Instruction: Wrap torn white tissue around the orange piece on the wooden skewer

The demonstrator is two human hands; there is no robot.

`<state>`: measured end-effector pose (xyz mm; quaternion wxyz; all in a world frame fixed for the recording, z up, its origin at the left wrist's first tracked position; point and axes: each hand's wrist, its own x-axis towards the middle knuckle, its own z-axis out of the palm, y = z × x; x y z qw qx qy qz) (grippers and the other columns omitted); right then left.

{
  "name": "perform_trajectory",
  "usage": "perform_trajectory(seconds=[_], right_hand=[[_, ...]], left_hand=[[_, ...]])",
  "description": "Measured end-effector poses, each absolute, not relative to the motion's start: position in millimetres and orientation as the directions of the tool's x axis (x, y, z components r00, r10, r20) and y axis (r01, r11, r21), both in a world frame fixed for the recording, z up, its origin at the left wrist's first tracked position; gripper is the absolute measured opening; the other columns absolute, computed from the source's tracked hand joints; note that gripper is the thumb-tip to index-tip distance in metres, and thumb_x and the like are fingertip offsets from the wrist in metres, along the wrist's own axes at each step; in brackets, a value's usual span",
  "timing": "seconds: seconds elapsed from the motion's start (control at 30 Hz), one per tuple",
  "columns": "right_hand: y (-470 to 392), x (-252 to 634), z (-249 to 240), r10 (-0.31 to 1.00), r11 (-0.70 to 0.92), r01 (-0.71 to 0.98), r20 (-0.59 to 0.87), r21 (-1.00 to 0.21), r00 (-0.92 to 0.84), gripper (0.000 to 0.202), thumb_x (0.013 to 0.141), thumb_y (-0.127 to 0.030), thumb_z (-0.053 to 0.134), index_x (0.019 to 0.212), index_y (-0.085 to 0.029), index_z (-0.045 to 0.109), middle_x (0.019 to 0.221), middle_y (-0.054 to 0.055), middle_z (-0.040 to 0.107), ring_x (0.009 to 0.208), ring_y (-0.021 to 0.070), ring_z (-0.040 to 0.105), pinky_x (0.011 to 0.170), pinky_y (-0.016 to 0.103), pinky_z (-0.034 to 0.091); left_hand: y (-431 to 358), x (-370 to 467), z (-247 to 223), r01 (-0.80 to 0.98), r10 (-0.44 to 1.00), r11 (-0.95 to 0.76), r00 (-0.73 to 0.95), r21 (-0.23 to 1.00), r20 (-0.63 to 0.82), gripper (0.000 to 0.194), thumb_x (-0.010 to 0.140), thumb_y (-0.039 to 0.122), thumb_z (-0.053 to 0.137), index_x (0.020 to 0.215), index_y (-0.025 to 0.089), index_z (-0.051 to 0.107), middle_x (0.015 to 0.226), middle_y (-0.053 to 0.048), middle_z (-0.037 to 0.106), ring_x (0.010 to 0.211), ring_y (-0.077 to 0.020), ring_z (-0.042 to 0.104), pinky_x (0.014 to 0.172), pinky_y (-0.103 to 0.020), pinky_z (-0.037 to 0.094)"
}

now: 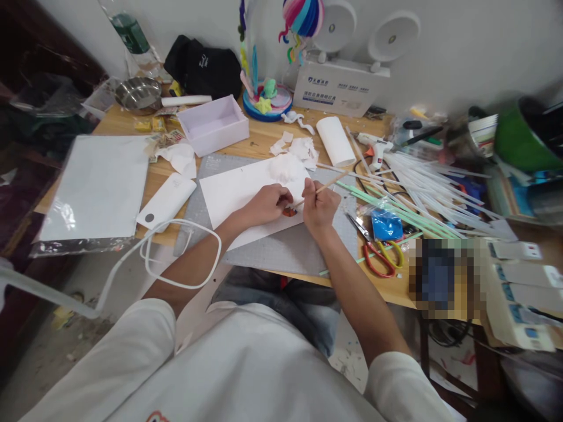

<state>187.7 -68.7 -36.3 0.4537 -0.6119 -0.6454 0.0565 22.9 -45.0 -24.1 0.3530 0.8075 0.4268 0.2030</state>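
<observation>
My right hand (322, 204) is closed in a fist around a thin wooden stick (331, 181), which slants up to the right. The stick's lower end reaches toward my left hand (269, 204), whose fingers are curled together; what they pinch is too small to make out. Just below those fingertips, a small orange and dark piece (289, 211) shows over a white sheet (240, 190). A white fluffy clump (284, 168) rests on the sheet, beyond both hands. Under the sheet lies a grey cutting mat (281, 253).
Red-and-yellow-handled scissors (379, 249) lie right of the mat, beside a blue packet (387, 225). Pale sticks (433, 181) and a glue gun (376, 151) are farther right. A lilac box (215, 132), paper roll (335, 140) and white power bank (166, 201) surround the work area; a white cable (197, 285) loops near my left forearm.
</observation>
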Motion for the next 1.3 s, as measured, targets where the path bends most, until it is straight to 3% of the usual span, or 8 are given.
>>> perform_trajectory(seconds=[0.17, 0.3, 0.4, 0.57, 0.67, 0.8, 0.97, 1.3], right_hand=[[-72, 189, -35, 0.851, 0.318, 0.718, 0.52, -0.619, 0.071, 0.064, 0.1, -0.066, 0.028, 0.057, -0.023, 0.046, 0.052, -0.001, 0.05, 0.052, 0.0098, 0.046, 0.058, 0.029, 0.031], [-75, 200, -39, 0.753, 0.224, 0.576, 0.515, -0.786, 0.409, 0.064, 0.1, -0.065, 0.032, 0.059, -0.022, 0.054, 0.05, -0.002, 0.05, 0.051, 0.0108, 0.049, 0.058, 0.028, 0.034], [-73, 204, -41, 0.722, 0.203, 0.472, 0.457, -0.858, 0.519, 0.062, 0.099, -0.066, 0.036, 0.059, -0.022, 0.054, 0.049, -0.003, 0.047, 0.049, 0.0111, 0.049, 0.057, 0.028, 0.037], [-71, 200, -39, 0.751, 0.188, 0.479, 0.44, -0.857, 0.493, 0.066, 0.097, -0.07, 0.035, 0.057, -0.021, 0.056, 0.047, -0.003, 0.046, 0.048, 0.0105, 0.048, 0.056, 0.028, 0.036], [-72, 199, -38, 0.753, 0.2, 0.494, 0.455, -0.846, 0.475, 0.065, 0.098, -0.068, 0.036, 0.057, -0.021, 0.056, 0.047, -0.003, 0.048, 0.048, 0.0101, 0.048, 0.057, 0.028, 0.035], [-71, 201, -36, 0.746, 0.213, 0.518, 0.481, -0.828, 0.461, 0.065, 0.098, -0.067, 0.035, 0.057, -0.021, 0.055, 0.047, -0.003, 0.048, 0.048, 0.0101, 0.048, 0.057, 0.028, 0.035], [-71, 201, -33, 0.75, 0.219, 0.525, 0.486, -0.823, 0.448, 0.065, 0.098, -0.067, 0.034, 0.056, -0.022, 0.054, 0.046, -0.003, 0.046, 0.047, 0.01, 0.046, 0.056, 0.028, 0.035], [-72, 201, -37, 0.755, 0.238, 0.501, 0.483, -0.832, 0.443, 0.062, 0.099, -0.064, 0.039, 0.058, -0.021, 0.057, 0.047, -0.004, 0.048, 0.047, 0.0094, 0.047, 0.057, 0.027, 0.035]], left_hand=[[-47, 24, -27, 0.527, 0.828, -0.422, 0.555, 0.738, 0.077, 0.025, 0.087, 0.007, 0.051, 0.093, 0.014, 0.074, 0.096, -0.008, 0.076, 0.091, -0.0195, 0.069, 0.091, -0.033, 0.053], [-51, 23, -18, 0.588, 0.836, -0.388, 0.549, 0.71, 0.003, 0.024, 0.087, 0.01, 0.054, 0.095, 0.016, 0.076, 0.099, -0.008, 0.077, 0.095, -0.0205, 0.07, 0.093, -0.035, 0.054], [-41, 18, -6, 0.593, 0.849, -0.352, 0.527, 0.724, -0.02, 0.024, 0.089, 0.016, 0.057, 0.103, 0.018, 0.076, 0.104, -0.007, 0.078, 0.091, -0.0191, 0.07, 0.089, -0.032, 0.055], [26, 10, 8, 0.712, 0.939, -0.339, 0.3, 0.615, 0.169, 0.02, 0.093, 0.019, 0.058, 0.102, 0.013, 0.076, 0.106, -0.011, 0.077, 0.094, -0.0194, 0.067, 0.091, -0.032, 0.05], [75, 11, 3, 0.816, 0.969, -0.245, 0.207, 0.523, 0.131, 0.021, 0.092, 0.013, 0.056, 0.102, 0.01, 0.075, 0.106, -0.014, 0.076, 0.099, -0.0214, 0.065, 0.094, -0.034, 0.047], [109, 18, -10, 0.82, 0.953, -0.293, 0.293, 0.492, 0.078, 0.021, 0.084, 0.01, 0.068, 0.104, 0.012, 0.074, 0.105, -0.014, 0.074, 0.097, -0.022, 0.065, 0.095, -0.035, 0.047], [113, 28, -23, 0.855, 0.942, -0.328, 0.33, 0.402, 0.068, 0.01, 0.086, 0.01, 0.063, 0.08, 0.014, 0.069, 0.095, -0.012, 0.072, 0.089, -0.02, 0.06, 0.093, -0.037, 0.046], [125, 16, -29, 0.6, 0.995, -0.099, 0.033, 0.794, 0.099, 0.017, 0.086, 0.01, 0.062, 0.072, 0.018, 0.065, 0.081, -0.006, 0.068, 0.087, -0.0195, 0.062, 0.087, -0.032, 0.046]])
